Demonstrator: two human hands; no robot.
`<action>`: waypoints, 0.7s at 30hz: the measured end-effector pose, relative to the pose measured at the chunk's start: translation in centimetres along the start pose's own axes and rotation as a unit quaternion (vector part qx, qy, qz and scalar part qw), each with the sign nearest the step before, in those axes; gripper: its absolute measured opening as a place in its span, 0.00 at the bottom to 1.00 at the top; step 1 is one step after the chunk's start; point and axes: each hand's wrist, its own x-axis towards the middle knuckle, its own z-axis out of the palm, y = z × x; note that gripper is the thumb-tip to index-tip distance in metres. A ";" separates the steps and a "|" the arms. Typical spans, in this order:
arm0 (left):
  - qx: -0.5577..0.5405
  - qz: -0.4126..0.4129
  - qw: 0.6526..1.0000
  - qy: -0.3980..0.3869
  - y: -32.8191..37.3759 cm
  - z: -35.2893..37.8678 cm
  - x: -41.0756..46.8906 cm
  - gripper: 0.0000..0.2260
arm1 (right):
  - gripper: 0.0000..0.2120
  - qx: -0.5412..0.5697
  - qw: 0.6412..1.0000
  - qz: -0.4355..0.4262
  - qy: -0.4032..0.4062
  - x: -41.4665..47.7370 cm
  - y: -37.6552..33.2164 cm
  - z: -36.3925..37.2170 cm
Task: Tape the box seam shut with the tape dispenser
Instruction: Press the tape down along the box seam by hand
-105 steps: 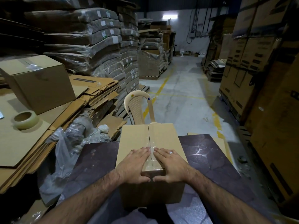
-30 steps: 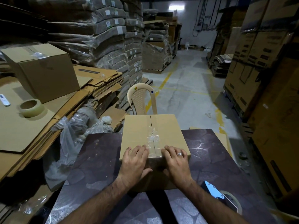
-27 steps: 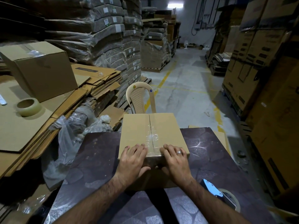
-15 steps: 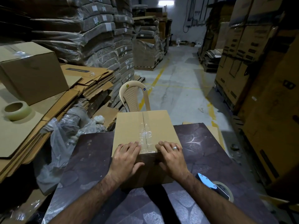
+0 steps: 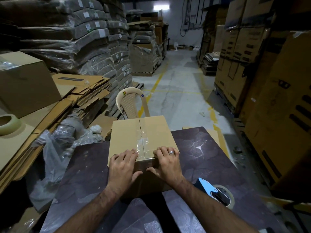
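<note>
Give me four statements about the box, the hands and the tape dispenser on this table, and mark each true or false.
1. Both hands, left hand and right hand, rest on the near edge of the box. True.
2. The tape dispenser is held in the right hand. False: it lies on the table, beside the right forearm.
3. Clear tape already runs along the top seam. True.
4. The box flaps stand open. False: they lie closed.
</note>
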 end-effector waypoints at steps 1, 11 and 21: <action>0.005 -0.003 1.000 -0.003 0.2 -0.1 0.0 0.32 | 0.30 -0.005 1.000 0.002 0.001 0.0 -0.1 0.1; 0.002 -0.014 1.000 0.008 0.2 -0.2 0.2 0.28 | 0.28 -0.040 0.999 -0.017 0.029 0.1 0.2 0.7; 0.018 -0.004 1.000 0.012 0.3 0.4 -0.2 0.37 | 0.38 -0.075 0.997 -0.023 0.011 -0.3 -0.1 1.0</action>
